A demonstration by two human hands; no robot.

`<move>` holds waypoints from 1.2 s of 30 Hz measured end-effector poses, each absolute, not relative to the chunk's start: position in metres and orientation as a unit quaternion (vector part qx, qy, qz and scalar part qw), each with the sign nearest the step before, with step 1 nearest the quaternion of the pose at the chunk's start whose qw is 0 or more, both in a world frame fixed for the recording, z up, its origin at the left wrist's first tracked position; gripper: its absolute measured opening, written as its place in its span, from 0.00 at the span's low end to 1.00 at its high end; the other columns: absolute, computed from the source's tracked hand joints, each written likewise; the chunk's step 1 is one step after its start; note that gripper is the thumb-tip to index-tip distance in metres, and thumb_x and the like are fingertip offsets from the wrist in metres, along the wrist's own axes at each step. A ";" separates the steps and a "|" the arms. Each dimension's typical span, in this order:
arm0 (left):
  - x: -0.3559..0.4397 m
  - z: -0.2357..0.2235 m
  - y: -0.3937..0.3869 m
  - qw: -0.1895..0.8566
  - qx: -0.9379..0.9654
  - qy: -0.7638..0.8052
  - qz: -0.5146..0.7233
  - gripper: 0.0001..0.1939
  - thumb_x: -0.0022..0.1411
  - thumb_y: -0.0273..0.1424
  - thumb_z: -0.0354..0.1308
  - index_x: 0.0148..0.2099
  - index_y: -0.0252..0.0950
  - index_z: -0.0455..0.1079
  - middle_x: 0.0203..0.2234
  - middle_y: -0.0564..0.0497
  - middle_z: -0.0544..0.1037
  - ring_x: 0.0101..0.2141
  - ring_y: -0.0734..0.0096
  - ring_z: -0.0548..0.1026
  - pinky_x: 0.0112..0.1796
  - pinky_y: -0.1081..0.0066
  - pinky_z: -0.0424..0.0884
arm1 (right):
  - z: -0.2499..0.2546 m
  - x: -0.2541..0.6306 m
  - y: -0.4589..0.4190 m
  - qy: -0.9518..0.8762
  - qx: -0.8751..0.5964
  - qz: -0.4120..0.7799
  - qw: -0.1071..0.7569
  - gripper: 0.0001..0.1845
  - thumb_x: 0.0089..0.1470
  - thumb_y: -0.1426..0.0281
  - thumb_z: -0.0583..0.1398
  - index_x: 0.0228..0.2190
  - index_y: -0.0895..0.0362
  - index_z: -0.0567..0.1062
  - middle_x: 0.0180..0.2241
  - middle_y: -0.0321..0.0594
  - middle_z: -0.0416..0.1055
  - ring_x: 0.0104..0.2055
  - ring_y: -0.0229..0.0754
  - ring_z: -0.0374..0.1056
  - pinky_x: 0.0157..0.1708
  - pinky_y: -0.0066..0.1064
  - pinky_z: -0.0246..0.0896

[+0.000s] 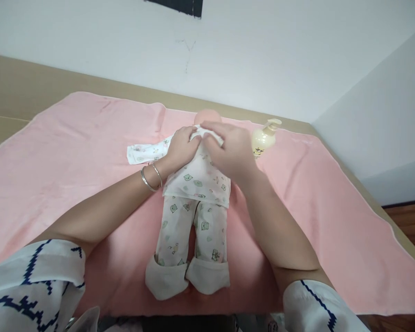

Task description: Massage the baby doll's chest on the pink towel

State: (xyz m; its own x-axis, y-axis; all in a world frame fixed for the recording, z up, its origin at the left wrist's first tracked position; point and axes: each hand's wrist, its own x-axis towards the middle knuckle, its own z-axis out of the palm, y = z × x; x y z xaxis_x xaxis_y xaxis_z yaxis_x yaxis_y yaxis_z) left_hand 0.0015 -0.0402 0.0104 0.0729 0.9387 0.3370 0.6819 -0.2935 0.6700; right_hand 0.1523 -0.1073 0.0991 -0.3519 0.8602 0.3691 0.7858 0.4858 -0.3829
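Observation:
A baby doll (207, 116) lies face up on a pink towel (72, 152), head toward the wall. It wears a white printed top (198, 180) and matching trousers (190, 230) with folded cuffs. My left hand (181, 147) and my right hand (228, 147) rest together at the doll's neck, fingers curled on the collar of the top. Two silver bangles (151, 177) circle my left wrist. One sleeve of the top (145, 152) lies stretched out to the left. The doll's face is mostly hidden behind my hands.
A cream pump bottle (264, 138) stands on the towel just right of my right hand. The towel covers a beige table (14, 87) against a white wall. Wooden floor (411, 221) shows at the right, past the table edge.

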 end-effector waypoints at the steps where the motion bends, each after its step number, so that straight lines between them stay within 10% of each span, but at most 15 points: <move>1: 0.003 0.016 -0.044 0.186 0.699 0.571 0.388 0.24 0.70 0.36 0.46 0.60 0.35 0.75 0.62 0.40 0.79 0.63 0.55 0.75 0.68 0.54 0.70 | 0.108 0.160 -0.108 -0.810 -0.502 0.048 0.298 0.30 0.71 0.64 0.43 0.55 0.52 0.82 0.58 0.39 0.81 0.64 0.55 0.75 0.62 0.51 0.72; 5: 0.010 0.040 -0.059 0.237 0.671 0.559 0.426 0.24 0.71 0.35 0.47 0.63 0.39 0.74 0.65 0.45 0.77 0.66 0.57 0.73 0.70 0.54 0.69 | 0.134 0.205 -0.102 -0.748 -0.521 -0.017 0.412 0.45 0.71 0.54 0.32 0.57 0.53 0.82 0.56 0.41 0.82 0.64 0.59 0.75 0.59 0.56 0.69; 12: 0.044 0.072 -0.063 0.573 0.492 0.380 0.534 0.23 0.67 0.46 0.57 0.52 0.34 0.80 0.51 0.37 0.83 0.62 0.46 0.77 0.68 0.49 0.70 | 0.150 0.263 -0.090 -0.632 -0.436 0.051 0.638 0.18 0.60 0.76 0.56 0.43 0.56 0.85 0.38 0.35 0.83 0.47 0.44 0.82 0.53 0.42 0.80; 19: 0.108 0.096 -0.041 0.774 0.342 0.286 0.449 0.32 0.75 0.49 0.49 0.70 0.36 0.68 0.60 0.35 0.78 0.69 0.45 0.72 0.65 0.51 0.74 | 0.128 0.284 -0.051 -0.656 -0.557 0.036 0.508 0.23 0.69 0.62 0.58 0.63 0.43 0.74 0.65 0.36 0.76 0.72 0.48 0.65 0.74 0.48 0.62; 24: 0.134 0.111 -0.037 0.825 0.240 0.239 0.453 0.38 0.79 0.49 0.37 0.77 0.29 0.59 0.61 0.33 0.79 0.70 0.46 0.69 0.68 0.52 0.73 | 0.098 0.293 -0.015 -0.693 -0.572 -0.018 0.439 0.34 0.72 0.53 0.52 0.72 0.51 0.64 0.75 0.46 0.61 0.82 0.57 0.45 0.80 0.63 0.41; 36: 0.114 0.120 -0.041 0.845 0.141 0.222 0.466 0.36 0.79 0.44 0.42 0.79 0.29 0.54 0.67 0.32 0.73 0.68 0.48 0.74 0.62 0.57 0.79 | 0.081 0.249 -0.021 -0.697 -0.617 -0.059 0.362 0.29 0.77 0.63 0.43 0.38 0.57 0.81 0.44 0.48 0.81 0.62 0.53 0.74 0.82 0.63 0.32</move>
State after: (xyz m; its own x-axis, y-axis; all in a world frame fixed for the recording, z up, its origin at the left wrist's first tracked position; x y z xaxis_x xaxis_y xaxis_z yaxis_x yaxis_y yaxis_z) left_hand 0.1139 -0.0412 0.1197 0.4667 0.8502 -0.2435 -0.7245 0.5254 0.4461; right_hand 0.2492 -0.0209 0.0806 0.0225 0.8167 0.5766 0.9018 0.2323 -0.3643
